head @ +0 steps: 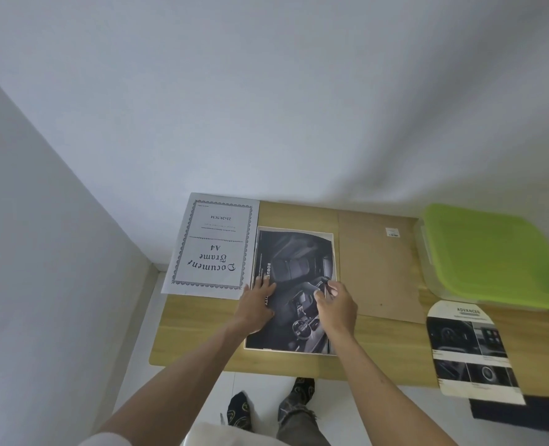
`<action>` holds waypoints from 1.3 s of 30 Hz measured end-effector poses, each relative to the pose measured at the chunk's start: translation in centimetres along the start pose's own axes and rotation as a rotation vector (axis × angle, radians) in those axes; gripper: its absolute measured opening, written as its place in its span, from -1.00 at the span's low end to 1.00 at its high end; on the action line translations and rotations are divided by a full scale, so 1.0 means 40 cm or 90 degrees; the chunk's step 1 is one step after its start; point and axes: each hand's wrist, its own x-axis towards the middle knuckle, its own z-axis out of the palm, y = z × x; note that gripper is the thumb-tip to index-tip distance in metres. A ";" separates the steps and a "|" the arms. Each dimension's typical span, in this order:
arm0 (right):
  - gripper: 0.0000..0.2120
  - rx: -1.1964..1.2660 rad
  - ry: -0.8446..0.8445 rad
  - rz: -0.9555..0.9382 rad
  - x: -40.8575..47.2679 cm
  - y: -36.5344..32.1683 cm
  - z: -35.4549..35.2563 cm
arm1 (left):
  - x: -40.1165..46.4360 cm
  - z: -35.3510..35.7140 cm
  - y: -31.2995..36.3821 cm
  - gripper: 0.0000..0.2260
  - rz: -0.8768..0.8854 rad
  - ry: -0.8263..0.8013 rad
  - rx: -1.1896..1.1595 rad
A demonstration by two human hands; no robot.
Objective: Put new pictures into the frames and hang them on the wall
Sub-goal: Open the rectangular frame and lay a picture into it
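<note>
Your light wooden worktop (199,320) runs along the pale wall. At its right far corner sits a clear plastic box with a lime-green lid (491,255). A brown fibreboard backing panel (379,268) lies flat against the far edge, right of centre. The white "Document Frame A4" insert sheet (213,246) covers the left far corner. Between sheet and panel lies the dark car-interior picture (295,291), resting in a pale frame whose border shows around it. A second car-brochure page (469,349) overhangs the near edge at right. Your left hand (255,304) presses flat, fingers spread, on the picture's left side; your right hand (337,304) pinches its right edge.
</note>
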 end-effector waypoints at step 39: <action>-0.37 0.125 -0.378 -0.009 0.158 0.076 -0.624 | -0.054 -0.128 0.233 -0.71 -0.008 -0.132 -0.483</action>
